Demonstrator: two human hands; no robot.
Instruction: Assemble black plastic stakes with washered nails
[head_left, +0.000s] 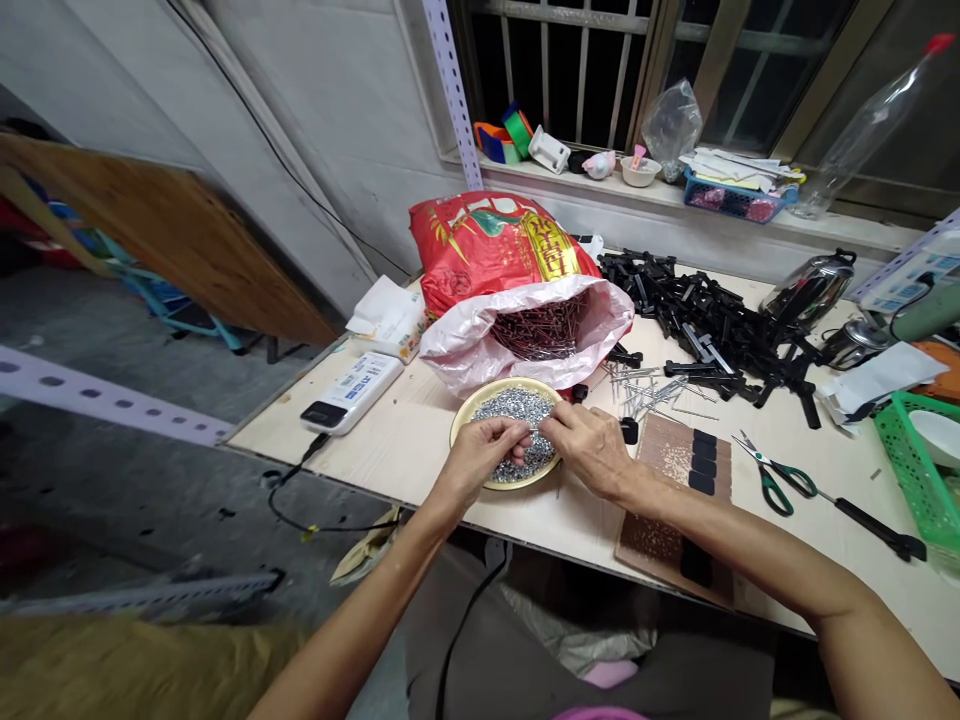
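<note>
My left hand [482, 452] and my right hand [587, 443] meet over a yellow dish [466, 416] filled with small silvery metal pieces [514, 407]. Both hands have their fingers pinched together, tips almost touching, on something too small to make out. Just behind the dish lies a red bag with a white plastic liner [525, 300], open toward me and full of dark thin nails. Loose silver nails [649, 390] lie to the right of the dish. A brown board with black pieces on it [686, 470] rests under my right forearm.
A heap of black plastic parts [705, 320] covers the back of the table. Green-handled scissors [776, 480], a screwdriver [874, 525], a green basket [911, 460], a kettle [810, 290] and a white scale [352, 392] with cable also sit here. The windowsill holds clutter.
</note>
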